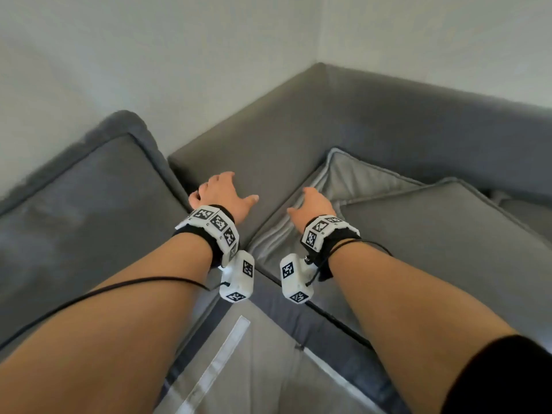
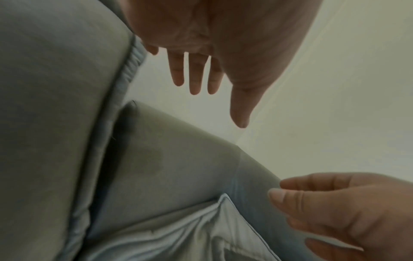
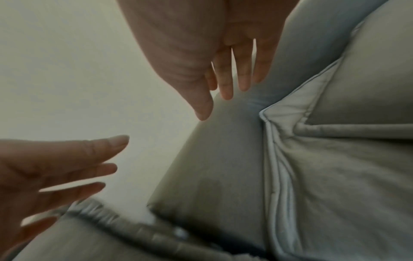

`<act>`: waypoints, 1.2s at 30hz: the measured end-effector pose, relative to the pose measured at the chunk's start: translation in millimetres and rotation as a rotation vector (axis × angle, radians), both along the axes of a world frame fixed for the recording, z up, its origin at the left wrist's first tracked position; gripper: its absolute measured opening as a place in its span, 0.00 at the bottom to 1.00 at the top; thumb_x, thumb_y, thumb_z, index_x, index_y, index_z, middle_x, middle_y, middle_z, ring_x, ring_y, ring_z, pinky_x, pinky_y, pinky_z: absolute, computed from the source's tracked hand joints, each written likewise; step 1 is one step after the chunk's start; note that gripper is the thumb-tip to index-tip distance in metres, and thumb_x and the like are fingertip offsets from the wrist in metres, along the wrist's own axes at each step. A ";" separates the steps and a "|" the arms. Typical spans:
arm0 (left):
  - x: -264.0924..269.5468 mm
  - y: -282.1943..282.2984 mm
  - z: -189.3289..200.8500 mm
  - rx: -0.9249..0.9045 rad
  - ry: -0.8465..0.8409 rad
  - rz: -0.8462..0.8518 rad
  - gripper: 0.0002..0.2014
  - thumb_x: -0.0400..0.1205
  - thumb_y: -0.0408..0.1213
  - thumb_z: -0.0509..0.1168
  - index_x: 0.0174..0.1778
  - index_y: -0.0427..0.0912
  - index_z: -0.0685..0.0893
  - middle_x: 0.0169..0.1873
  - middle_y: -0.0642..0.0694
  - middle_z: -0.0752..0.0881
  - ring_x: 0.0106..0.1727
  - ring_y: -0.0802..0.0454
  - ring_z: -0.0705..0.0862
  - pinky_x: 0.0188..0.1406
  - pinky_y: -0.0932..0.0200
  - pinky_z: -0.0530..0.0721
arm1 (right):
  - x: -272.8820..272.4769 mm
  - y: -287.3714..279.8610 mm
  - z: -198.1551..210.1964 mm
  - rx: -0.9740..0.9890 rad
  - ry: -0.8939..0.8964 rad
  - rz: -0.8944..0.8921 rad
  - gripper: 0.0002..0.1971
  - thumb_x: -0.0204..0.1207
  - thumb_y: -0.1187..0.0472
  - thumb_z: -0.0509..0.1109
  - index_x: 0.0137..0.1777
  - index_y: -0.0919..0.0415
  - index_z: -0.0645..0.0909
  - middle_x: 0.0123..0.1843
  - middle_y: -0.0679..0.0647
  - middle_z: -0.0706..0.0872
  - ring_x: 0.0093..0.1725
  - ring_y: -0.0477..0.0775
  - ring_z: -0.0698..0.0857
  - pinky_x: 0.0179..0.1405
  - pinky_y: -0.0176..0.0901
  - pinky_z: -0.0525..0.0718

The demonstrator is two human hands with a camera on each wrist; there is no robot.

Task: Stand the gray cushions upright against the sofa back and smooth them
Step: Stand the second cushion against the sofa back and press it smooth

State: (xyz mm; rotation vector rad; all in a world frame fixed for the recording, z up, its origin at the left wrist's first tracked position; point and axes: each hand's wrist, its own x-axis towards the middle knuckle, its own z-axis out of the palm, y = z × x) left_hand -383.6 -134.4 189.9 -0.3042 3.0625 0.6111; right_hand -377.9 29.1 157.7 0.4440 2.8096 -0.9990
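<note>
Head view: both forearms reach forward over a gray fabric corner sofa [image 1: 388, 121] set against white walls [image 1: 149, 55]. The left hand [image 1: 222, 194] hovers in front of the gray upholstered sofa back, fingers spread and relaxed, holding nothing. The right hand [image 1: 312, 204] lies with extended fingers on the wrinkled edge of a light gray piped cushion [image 1: 355, 180], which lies flat in the corner of the seat, its far corner touching the sofa back. A second gray piped cushion [image 1: 442, 234] lies flat and overlaps the first on its right side. A darker gray piped cushion [image 1: 83, 210] leans at the left, beside the end of the sofa back. Each wrist carries a black band with white marker blocks [image 1: 216, 228] and a black cable [image 1: 89, 294]. Left wrist view: the left hand [image 2: 223, 44] is wide open, fingers [image 2: 195, 77] straight and apart, in the air above the sofa back [image 2: 174, 155]; the darker cushion [image 2: 55, 106] fills the left side, the light cushion [image 2: 190, 234] lies below, and the right hand [image 2: 348, 211] enters at lower right. Right wrist view: the right hand [image 3: 201, 44] is open, fingers [image 3: 225, 79] straight, over the sofa back [image 3: 212, 167] next to the light cushion [image 3: 335, 185]; whether the fingers touch fabric cannot be told here. The left hand [image 3: 44, 167] shows spread fingers at the left.
</note>
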 end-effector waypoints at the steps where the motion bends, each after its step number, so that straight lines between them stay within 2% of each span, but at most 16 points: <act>1: 0.2 22.1 -3.6 0.016 -0.013 -0.032 0.36 0.74 0.60 0.67 0.77 0.51 0.68 0.76 0.45 0.72 0.78 0.41 0.68 0.78 0.41 0.59 | 6.2 24.6 -3.6 -0.016 -0.019 -0.053 0.27 0.77 0.54 0.69 0.75 0.59 0.69 0.72 0.60 0.78 0.72 0.63 0.76 0.69 0.52 0.77; 5: 7.4 96.8 -15.6 0.059 -0.087 -0.131 0.35 0.76 0.60 0.66 0.77 0.50 0.67 0.76 0.44 0.72 0.77 0.40 0.69 0.78 0.41 0.62 | 33.9 108.5 -18.6 -0.055 -0.057 -0.226 0.26 0.77 0.54 0.68 0.73 0.60 0.70 0.71 0.59 0.79 0.69 0.63 0.79 0.65 0.49 0.77; 10: 24.1 201.8 -36.0 0.119 -0.175 -0.241 0.36 0.76 0.59 0.66 0.77 0.48 0.68 0.76 0.44 0.72 0.77 0.37 0.69 0.77 0.39 0.66 | 81.5 217.5 -44.5 -0.076 -0.118 -0.438 0.27 0.78 0.54 0.69 0.75 0.62 0.69 0.71 0.61 0.79 0.70 0.64 0.79 0.65 0.51 0.78; 12: 35.0 258.2 -49.6 0.097 -0.204 -0.293 0.36 0.75 0.60 0.67 0.77 0.48 0.69 0.75 0.44 0.73 0.76 0.37 0.70 0.77 0.39 0.67 | 107.9 271.3 -56.9 -0.094 -0.147 -0.525 0.27 0.78 0.55 0.69 0.75 0.62 0.69 0.71 0.61 0.79 0.70 0.65 0.79 0.64 0.51 0.78; 16: 53.8 332.4 -67.6 0.067 -0.257 -0.345 0.35 0.75 0.60 0.67 0.76 0.48 0.69 0.75 0.43 0.73 0.77 0.38 0.69 0.77 0.40 0.68 | 146.1 343.6 -77.2 -0.130 -0.184 -0.629 0.25 0.78 0.57 0.68 0.72 0.65 0.71 0.70 0.63 0.79 0.69 0.66 0.79 0.62 0.50 0.78; 20: 82.5 410.8 -83.5 0.029 -0.314 -0.396 0.35 0.75 0.60 0.67 0.77 0.49 0.69 0.76 0.43 0.72 0.77 0.37 0.69 0.77 0.39 0.68 | 188.7 411.9 -98.5 -0.127 -0.228 -0.753 0.26 0.76 0.56 0.70 0.72 0.65 0.71 0.72 0.63 0.77 0.72 0.67 0.75 0.65 0.54 0.77; 24: 108.6 462.9 -98.0 -0.025 -0.377 -0.437 0.35 0.75 0.61 0.66 0.76 0.49 0.70 0.76 0.44 0.72 0.77 0.37 0.69 0.77 0.40 0.68 | 224.0 449.1 -107.7 -0.020 -0.258 -0.888 0.29 0.75 0.54 0.73 0.71 0.66 0.68 0.74 0.64 0.70 0.74 0.66 0.70 0.69 0.54 0.72; 27: 125.9 488.6 -109.7 -0.074 -0.439 -0.450 0.36 0.75 0.62 0.66 0.76 0.50 0.70 0.75 0.44 0.73 0.77 0.38 0.70 0.76 0.40 0.69 | 246.5 469.0 -112.3 -0.046 -0.314 -1.001 0.36 0.73 0.51 0.75 0.75 0.66 0.63 0.77 0.64 0.66 0.77 0.65 0.65 0.73 0.53 0.68; 31: 147.3 510.7 -117.3 -0.123 -0.507 -0.453 0.36 0.75 0.62 0.66 0.76 0.49 0.70 0.75 0.43 0.74 0.75 0.37 0.71 0.75 0.40 0.71 | 267.4 493.2 -126.1 -0.297 -0.428 -1.159 0.47 0.70 0.47 0.76 0.80 0.65 0.53 0.77 0.65 0.67 0.75 0.67 0.70 0.72 0.56 0.69; 33: 154.8 517.8 -117.9 -0.147 -0.530 -0.447 0.36 0.75 0.62 0.66 0.76 0.48 0.71 0.75 0.42 0.74 0.75 0.37 0.72 0.74 0.41 0.73 | 270.8 502.0 -136.0 -0.452 -0.541 -1.096 0.46 0.75 0.44 0.71 0.81 0.69 0.51 0.78 0.66 0.68 0.76 0.66 0.71 0.73 0.53 0.68; 36: 159.6 525.6 -118.5 -0.157 -0.552 -0.439 0.35 0.75 0.61 0.66 0.76 0.48 0.71 0.75 0.43 0.74 0.75 0.38 0.73 0.74 0.41 0.73 | 270.9 512.0 -146.4 -0.583 -0.646 -0.983 0.42 0.77 0.39 0.65 0.80 0.70 0.59 0.78 0.64 0.72 0.75 0.62 0.73 0.70 0.48 0.68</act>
